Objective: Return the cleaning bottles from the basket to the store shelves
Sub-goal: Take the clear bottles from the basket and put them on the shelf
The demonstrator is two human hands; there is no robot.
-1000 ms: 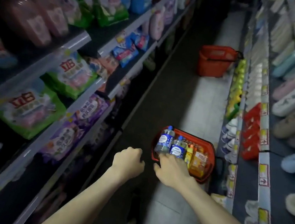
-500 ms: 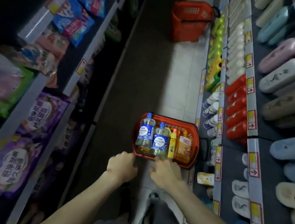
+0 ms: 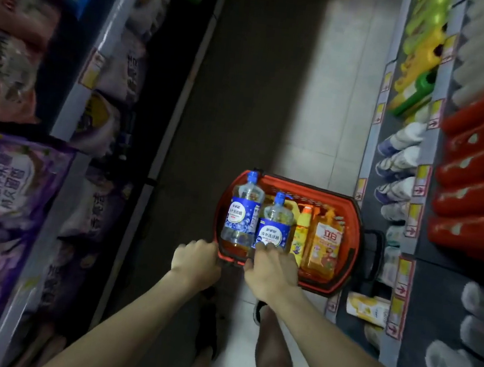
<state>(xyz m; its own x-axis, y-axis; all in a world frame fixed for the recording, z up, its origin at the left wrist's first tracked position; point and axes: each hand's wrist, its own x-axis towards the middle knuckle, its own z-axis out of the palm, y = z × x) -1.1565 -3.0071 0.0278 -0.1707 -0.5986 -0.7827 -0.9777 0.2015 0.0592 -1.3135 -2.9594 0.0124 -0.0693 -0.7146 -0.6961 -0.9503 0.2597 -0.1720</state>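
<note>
Where they hovered, the right fingers (image 3: 264,248) now touch a bottle (image 3: 275,224).

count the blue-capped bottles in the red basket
2: left blue-capped bottle at the red basket's left end, right blue-capped bottle beside it, touching the right hand; more could be hidden

bottles (image 3: 243,214) upright in basket (image 3: 352,215) on floor between shelves (image 3: 420,187)

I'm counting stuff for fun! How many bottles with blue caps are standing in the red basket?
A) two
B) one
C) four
A: one blue-capped bottle and a second blue-capped bottle stand side by side at the left end of the red basket, next to a yellow bottle and an orange bottle.
</note>
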